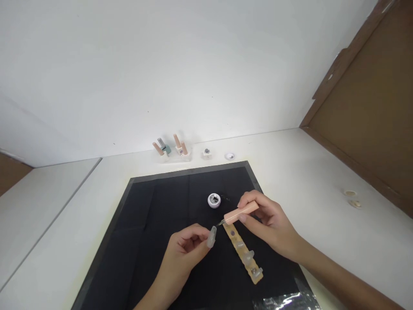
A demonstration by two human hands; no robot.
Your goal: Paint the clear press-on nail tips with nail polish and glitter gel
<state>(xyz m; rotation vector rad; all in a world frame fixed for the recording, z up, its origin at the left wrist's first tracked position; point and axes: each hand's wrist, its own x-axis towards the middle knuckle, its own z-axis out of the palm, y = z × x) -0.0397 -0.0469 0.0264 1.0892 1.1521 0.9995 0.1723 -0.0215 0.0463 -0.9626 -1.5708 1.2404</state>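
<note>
Now the left hand [187,247] pinches a clear nail tip [211,237] between thumb and fingertips, just above the black mat [145,224]. Beside it, the right hand [267,219] grips a pink pen [240,212], its point nearly touching the tip. A strip [244,254] lies below; the small jar [214,200] perhaps holds gems.

The left hand [185,249] pinches a clear false nail tip [211,237] between thumb and fingers, while the right hand [269,221] grips a pink pen-like tool [240,212] whose dark point sits just beside that tip. Both hover over a black mat [155,228] on a white table [322,181], where a tan strip [243,254] carrying more clear tips lies under the tool. A small round open pot [214,200] stands near the tool, and small bottles [171,150] line the wall.
</note>
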